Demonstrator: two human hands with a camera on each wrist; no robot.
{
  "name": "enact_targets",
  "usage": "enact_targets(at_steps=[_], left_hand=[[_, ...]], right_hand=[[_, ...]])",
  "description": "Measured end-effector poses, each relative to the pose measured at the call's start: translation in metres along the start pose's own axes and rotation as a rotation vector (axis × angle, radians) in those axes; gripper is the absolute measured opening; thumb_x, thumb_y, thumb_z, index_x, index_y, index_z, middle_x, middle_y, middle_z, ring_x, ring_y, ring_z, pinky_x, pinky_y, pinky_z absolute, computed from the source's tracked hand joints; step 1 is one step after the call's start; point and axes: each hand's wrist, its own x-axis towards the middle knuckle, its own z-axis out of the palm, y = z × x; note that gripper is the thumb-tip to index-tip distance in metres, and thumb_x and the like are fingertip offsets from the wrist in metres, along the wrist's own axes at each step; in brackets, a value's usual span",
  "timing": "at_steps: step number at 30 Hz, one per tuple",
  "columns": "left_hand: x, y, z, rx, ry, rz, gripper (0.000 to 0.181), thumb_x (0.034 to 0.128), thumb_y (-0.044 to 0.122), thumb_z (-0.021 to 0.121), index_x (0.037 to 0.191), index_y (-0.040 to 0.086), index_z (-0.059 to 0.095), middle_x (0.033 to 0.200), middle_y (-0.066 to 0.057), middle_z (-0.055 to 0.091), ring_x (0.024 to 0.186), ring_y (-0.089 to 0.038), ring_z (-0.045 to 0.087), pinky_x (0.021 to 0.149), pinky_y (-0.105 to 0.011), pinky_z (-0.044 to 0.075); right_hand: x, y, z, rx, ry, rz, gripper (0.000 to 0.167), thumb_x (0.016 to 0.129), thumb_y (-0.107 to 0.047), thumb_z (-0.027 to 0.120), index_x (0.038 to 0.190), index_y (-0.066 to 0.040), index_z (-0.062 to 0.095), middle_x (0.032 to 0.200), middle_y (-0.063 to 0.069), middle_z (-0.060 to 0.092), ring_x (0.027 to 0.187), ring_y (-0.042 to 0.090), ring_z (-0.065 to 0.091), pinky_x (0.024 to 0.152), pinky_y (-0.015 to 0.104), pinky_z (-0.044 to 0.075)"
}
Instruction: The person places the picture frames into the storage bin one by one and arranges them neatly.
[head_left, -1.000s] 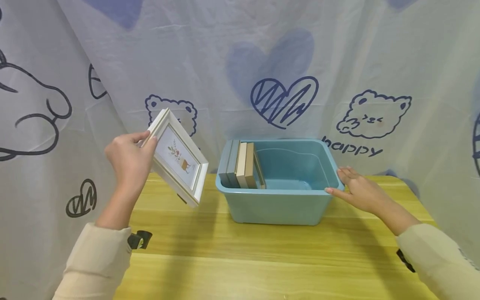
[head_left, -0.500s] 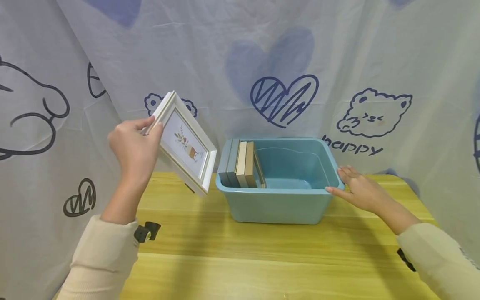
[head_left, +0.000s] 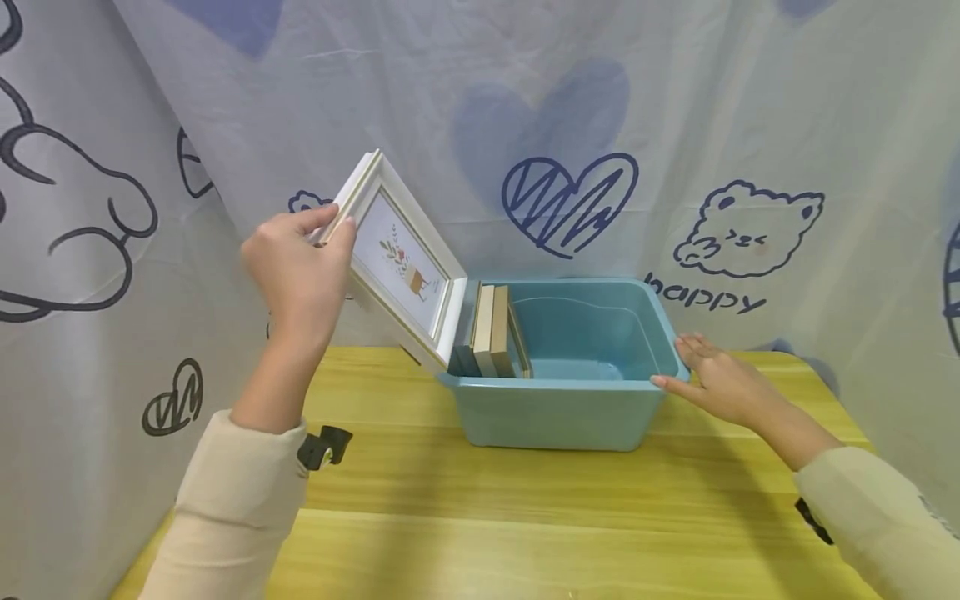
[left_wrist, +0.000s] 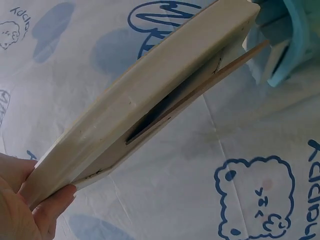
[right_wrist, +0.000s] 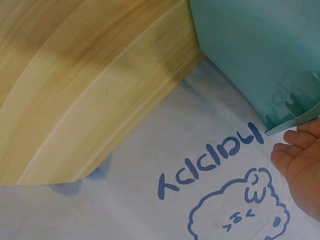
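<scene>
My left hand (head_left: pixel 303 271) pinches a white picture frame (head_left: pixel 444 250) by its upper left edge. The frame is tilted, and its lower right corner overlaps the left end of a blue plastic bin (head_left: pixel 558 417) in the head view; contact cannot be told. A small potted plant is pictured in it. From behind, the left wrist view shows the picture frame (left_wrist: pixel 135 95) with its stand leg (left_wrist: pixel 200 90) sticking out. My right hand (head_left: pixel 720 383) rests on the bin's right rim, fingers fairly straight. Several frames (head_left: pixel 491 333) stand upright inside the bin's left part, some hidden.
A yellow wood-grain table (head_left: pixel 525 525) carries the bin, set near its back edge. Printed white curtains (head_left: pixel 420 100) hang close behind and at both sides. Inside the bin, bare floor (head_left: pixel 577 368) shows right of the standing frames.
My left hand has carried the white picture frame up and to the right, from beside the bin to over its left end. The right hand and the bin have stayed put.
</scene>
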Motion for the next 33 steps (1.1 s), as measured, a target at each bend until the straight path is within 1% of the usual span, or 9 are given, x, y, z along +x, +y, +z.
enact_targets(at_steps=[5, 10, 14, 19, 22, 29, 33], left_hand=[[0.0, 0.008, 0.009, -0.012, 0.002, 0.043, 0.023, 0.0832, 0.011, 0.065, 0.104, 0.0, 0.069, 0.1, -0.019, 0.07, 0.09, -0.026, 0.067, 0.07, -0.034, 0.058], [-0.004, 0.013, 0.019, -0.052, -0.022, 0.058, 0.024, 0.0838, 0.011, 0.065, 0.104, -0.001, 0.069, 0.101, -0.019, 0.07, 0.089, -0.026, 0.068, 0.068, -0.034, 0.058], [-0.006, 0.016, 0.028, -0.082, -0.033, 0.051, 0.023, 0.083, 0.009, 0.066, 0.104, -0.002, 0.069, 0.102, -0.019, 0.069, 0.088, -0.026, 0.07, 0.068, -0.032, 0.058], [-0.009, 0.019, 0.037, -0.117, -0.052, 0.04, 0.024, 0.0812, 0.007, 0.067, 0.103, -0.003, 0.069, 0.103, -0.02, 0.069, 0.09, -0.026, 0.069, 0.069, -0.028, 0.058], [-0.01, 0.02, 0.043, -0.127, -0.058, 0.049, 0.024, 0.0807, 0.007, 0.068, 0.102, -0.003, 0.069, 0.103, -0.02, 0.069, 0.091, -0.027, 0.069, 0.07, -0.028, 0.058], [-0.021, 0.025, 0.056, -0.146, -0.071, 0.085, 0.025, 0.0809, 0.008, 0.068, 0.103, -0.003, 0.068, 0.101, -0.022, 0.068, 0.089, -0.029, 0.068, 0.068, -0.029, 0.058], [-0.026, 0.029, 0.062, -0.163, -0.062, 0.103, 0.024, 0.0814, 0.009, 0.068, 0.103, -0.003, 0.068, 0.098, -0.022, 0.068, 0.087, -0.028, 0.067, 0.067, -0.028, 0.058]], right_hand=[[0.001, 0.0, 0.0, 0.001, 0.002, 0.002, 0.084, 0.09, -0.055, 0.047, 0.135, 0.015, 0.033, 0.142, 0.035, 0.029, 0.13, 0.052, 0.027, 0.105, 0.061, 0.027], [0.0, -0.001, -0.001, 0.004, -0.009, 0.009, 0.085, 0.09, -0.056, 0.046, 0.136, 0.015, 0.032, 0.143, 0.035, 0.027, 0.131, 0.052, 0.026, 0.106, 0.061, 0.025], [-0.001, -0.001, -0.001, 0.0, -0.013, 0.008, 0.086, 0.09, -0.056, 0.046, 0.137, 0.014, 0.031, 0.143, 0.034, 0.027, 0.132, 0.051, 0.025, 0.106, 0.061, 0.025], [-0.002, 0.0, 0.0, -0.006, -0.007, 0.002, 0.085, 0.09, -0.055, 0.046, 0.136, 0.015, 0.032, 0.143, 0.035, 0.027, 0.131, 0.051, 0.026, 0.106, 0.061, 0.026], [-0.001, 0.0, 0.0, -0.008, -0.005, -0.002, 0.084, 0.09, -0.055, 0.047, 0.135, 0.015, 0.033, 0.142, 0.036, 0.028, 0.131, 0.052, 0.026, 0.105, 0.061, 0.026], [-0.003, 0.001, 0.0, -0.001, 0.003, -0.002, 0.084, 0.09, -0.054, 0.048, 0.136, 0.015, 0.033, 0.142, 0.036, 0.029, 0.13, 0.052, 0.027, 0.104, 0.062, 0.028], [-0.003, 0.0, -0.001, 0.004, 0.002, 0.0, 0.085, 0.09, -0.055, 0.047, 0.136, 0.014, 0.032, 0.142, 0.036, 0.028, 0.13, 0.052, 0.027, 0.104, 0.062, 0.027]])
